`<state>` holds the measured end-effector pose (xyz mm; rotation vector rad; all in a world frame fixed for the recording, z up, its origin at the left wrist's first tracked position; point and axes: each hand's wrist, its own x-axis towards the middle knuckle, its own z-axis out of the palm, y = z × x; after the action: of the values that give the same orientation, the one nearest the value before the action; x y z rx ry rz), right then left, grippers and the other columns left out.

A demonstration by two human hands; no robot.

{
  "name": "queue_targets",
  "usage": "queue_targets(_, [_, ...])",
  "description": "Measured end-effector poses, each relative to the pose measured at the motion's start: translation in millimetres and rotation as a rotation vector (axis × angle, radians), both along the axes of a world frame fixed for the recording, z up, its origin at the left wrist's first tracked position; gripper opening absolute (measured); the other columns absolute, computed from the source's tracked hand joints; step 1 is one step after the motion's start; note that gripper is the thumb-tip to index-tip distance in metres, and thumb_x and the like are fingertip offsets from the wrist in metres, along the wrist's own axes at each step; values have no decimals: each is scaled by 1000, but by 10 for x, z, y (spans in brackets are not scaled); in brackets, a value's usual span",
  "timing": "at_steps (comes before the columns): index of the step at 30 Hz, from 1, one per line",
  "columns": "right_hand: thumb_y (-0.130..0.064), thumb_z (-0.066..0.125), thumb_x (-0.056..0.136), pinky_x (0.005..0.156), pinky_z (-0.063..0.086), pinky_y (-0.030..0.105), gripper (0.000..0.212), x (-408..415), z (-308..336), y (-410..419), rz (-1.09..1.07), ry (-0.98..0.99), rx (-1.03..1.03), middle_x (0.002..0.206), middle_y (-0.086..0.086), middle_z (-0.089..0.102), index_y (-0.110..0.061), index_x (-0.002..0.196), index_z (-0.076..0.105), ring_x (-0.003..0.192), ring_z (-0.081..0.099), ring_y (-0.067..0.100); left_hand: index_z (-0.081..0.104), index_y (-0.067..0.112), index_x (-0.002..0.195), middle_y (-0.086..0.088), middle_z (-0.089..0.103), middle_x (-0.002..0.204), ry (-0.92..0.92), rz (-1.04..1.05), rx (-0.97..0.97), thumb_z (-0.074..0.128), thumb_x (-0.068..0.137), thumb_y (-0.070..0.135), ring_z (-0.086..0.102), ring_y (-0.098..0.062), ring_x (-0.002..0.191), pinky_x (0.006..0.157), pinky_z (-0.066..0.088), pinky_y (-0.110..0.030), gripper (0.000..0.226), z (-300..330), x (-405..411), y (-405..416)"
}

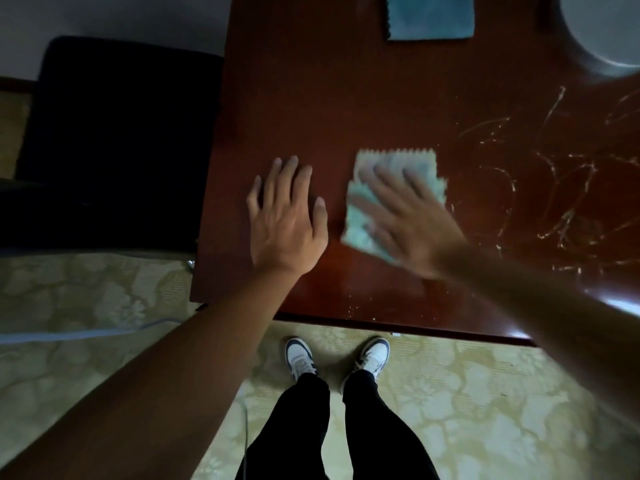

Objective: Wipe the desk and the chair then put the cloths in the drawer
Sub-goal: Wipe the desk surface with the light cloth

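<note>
Two bare hands lie flat on a dark red desk (311, 98): the left hand (285, 220), fingers spread, palm down on bare wood near the left edge; the right hand (405, 216), blurred, fingers splayed, pressing a pale green cloth (363, 220). A blue cloth (430, 17) lies at the far edge. White smears (554, 188) streak the right side. A dark chair (110, 140) stands beside the desk's left edge.

Dark red wooden desk (346, 109), pale green cloth (360, 230) flat mid-desk, blue cloth (430, 17) at far edge, white streaks (554, 174) right
</note>
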<state>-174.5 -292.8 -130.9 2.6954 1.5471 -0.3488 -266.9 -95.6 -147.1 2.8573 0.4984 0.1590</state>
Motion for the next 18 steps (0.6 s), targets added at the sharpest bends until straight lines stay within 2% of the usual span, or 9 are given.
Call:
queue_targets(3, [-45,9,102,121,4,52,58,774,17,279,-174,-32,29,163,12,10,-23,155,12,151,4,29,45,15,140,-6,42,151,-16,8,-4,37,96,37,28,-23,146,118,19,-48,50,-5,-7,10])
queue_targets(5, [-45,10,103,121,2,51,57,1006,-12,397,-284,-67,46,164,11,6,-24,156,11,151,1,28,45,15,140,-6,42,151,-25,-1,-2,38,96,35,28,-23,145,118,20,-48,49,-15,-7,11])
queue_targets(7, [-45,11,103,121,3,51,57,760,-44,448,-305,-90,54,164,11,4,-23,156,9,151,0,28,46,15,140,-5,43,151,-30,0,2,39,94,32,29,-23,145,118,20,-48,49,-16,-2,9])
queue_targets(12, [-45,12,103,121,4,52,55,-730,-7,35,1,12,11,164,8,2,-29,156,7,151,-2,29,45,15,140,-6,42,151,-22,9,8,39,94,32,28,-23,145,118,19,-47,49,-7,-11,-5])
queue_targets(14, [-44,11,104,121,3,51,53,-474,11,23,28,34,-8,164,8,2,-30,155,5,151,-1,29,45,15,140,-6,42,151,-33,10,3,39,94,31,29,-24,145,118,19,-47,49,-13,-8,4])
queue_targets(18, [-43,16,104,119,5,53,54,730,-11,314,-301,-70,42,164,13,7,-26,156,11,151,3,33,47,15,138,-4,43,150,-63,9,-4,41,93,24,30,-23,145,118,20,-46,47,-15,-6,-2])
